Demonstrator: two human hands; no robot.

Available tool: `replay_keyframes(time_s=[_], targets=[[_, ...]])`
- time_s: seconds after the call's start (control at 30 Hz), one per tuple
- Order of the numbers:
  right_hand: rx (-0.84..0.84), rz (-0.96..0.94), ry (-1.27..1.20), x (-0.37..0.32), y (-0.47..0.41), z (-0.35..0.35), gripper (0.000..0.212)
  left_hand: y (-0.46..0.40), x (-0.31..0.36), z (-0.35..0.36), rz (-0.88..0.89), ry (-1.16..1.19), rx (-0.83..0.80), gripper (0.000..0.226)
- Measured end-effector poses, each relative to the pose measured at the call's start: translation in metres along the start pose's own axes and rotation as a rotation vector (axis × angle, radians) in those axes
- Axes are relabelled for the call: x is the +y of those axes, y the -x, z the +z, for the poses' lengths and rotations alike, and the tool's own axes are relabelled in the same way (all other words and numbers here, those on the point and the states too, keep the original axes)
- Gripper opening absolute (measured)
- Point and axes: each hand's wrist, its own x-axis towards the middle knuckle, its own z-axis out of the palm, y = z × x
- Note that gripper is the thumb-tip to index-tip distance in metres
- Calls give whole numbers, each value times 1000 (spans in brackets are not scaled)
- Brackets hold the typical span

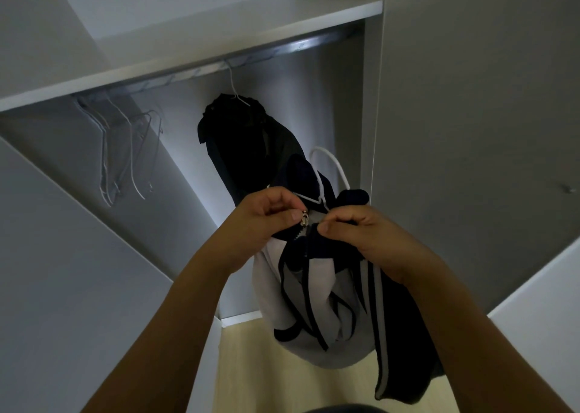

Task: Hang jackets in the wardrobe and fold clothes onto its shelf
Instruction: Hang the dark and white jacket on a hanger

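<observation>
Between both hands, the jacket hangs on a white hanger. Left hand pinches the zipper pull; right hand grips the collar, fingertips hidden in cloth.

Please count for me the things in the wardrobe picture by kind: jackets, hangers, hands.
Jackets: 2, the black jacket on the rail and the navy-and-grey jacket being zipped.
Hangers holding a jacket: 2.
Empty hangers: several, exact count unclear.
Hands: 2, left hand, right hand.
Total countable: 6.
</observation>
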Motion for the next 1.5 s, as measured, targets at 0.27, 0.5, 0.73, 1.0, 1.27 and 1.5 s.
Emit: replay_keyframes(time_s=[0.27, 0.5, 0.73, 1.0, 1.27, 1.5], targets=[[28, 17, -39, 2, -1, -1, 22, -1, 2, 2, -36, -28, -81, 9], [181, 2, -113, 12, -5, 5, 23, 4, -4, 12, 26, -98, 38, 13], [346, -25, -152, 17, -9, 6, 24, 11, -14, 27, 373, -602, 300, 10], [465, -19, -199, 17, -16, -5, 31, 32, -36, 34, 337, -632, -33, 13], [367, -48, -159, 14, -13, -7, 26, -6, -22, 36, -186, -167, -175, 7], [561, -78, -24, 29, -11, -14, 13, -12, -15, 41, -224, 101, 349, 17]])
